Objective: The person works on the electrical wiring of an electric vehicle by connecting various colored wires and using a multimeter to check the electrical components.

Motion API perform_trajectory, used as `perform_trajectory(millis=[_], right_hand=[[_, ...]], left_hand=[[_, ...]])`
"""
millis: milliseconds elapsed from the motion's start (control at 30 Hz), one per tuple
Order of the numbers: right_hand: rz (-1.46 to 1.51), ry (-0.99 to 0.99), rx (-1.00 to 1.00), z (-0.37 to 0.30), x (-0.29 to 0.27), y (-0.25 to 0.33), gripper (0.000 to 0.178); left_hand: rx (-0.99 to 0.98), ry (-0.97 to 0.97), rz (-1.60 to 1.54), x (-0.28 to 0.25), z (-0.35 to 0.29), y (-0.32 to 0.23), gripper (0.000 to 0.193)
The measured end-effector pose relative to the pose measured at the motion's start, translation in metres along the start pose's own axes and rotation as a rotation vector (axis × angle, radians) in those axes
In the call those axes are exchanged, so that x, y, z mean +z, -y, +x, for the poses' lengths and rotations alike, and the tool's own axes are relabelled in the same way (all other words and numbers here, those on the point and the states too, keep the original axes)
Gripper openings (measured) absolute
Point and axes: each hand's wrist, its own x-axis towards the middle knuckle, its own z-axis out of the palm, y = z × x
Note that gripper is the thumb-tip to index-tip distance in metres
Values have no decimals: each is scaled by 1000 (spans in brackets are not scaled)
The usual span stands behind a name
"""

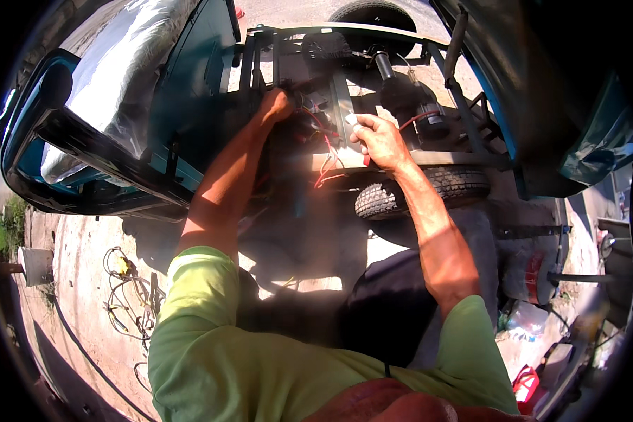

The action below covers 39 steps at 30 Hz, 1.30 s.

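Inside the open metal frame [302, 29] of a vehicle, my left hand [277, 105] is closed beside a tangle of wires; what its fingers grip is hidden. Thin red wires [325, 167] hang between my two hands and over the near crossbar. My right hand [381, 144] pinches a small white piece [351, 120] between thumb and fingers, above a light metal rail [342, 105]. A small red bit [366, 160] shows under that hand, too little of it to name.
A tyre [457, 181] lies under the near crossbar, another [373, 13] at the far side. A shock absorber [383, 65] stands right of centre. At left is a teal body with a black tube [112, 156] and plastic-wrapped seat [112, 63]. Cables [123, 295] lie on the ground.
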Motion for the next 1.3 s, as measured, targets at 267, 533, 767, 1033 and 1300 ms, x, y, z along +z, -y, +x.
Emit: perform_trajectory(millis=[267,533,767,1033,1300], right_hand=[[379,53,77,4,3,14,31],[378,29,62,9,8,9,32],[298,29,24,20,22,7,32],[172,-95,-30,35,19,-16,37],[263,-164,26,51,9,8,32]], left_hand=[[-1,433,363,27,42,0,27],[-4,350,283,4,14,-34,26],[160,174,198,52,45,31,25],[228,67,-261,17,33,6,27],[134,207,-167,21,37,11,29]])
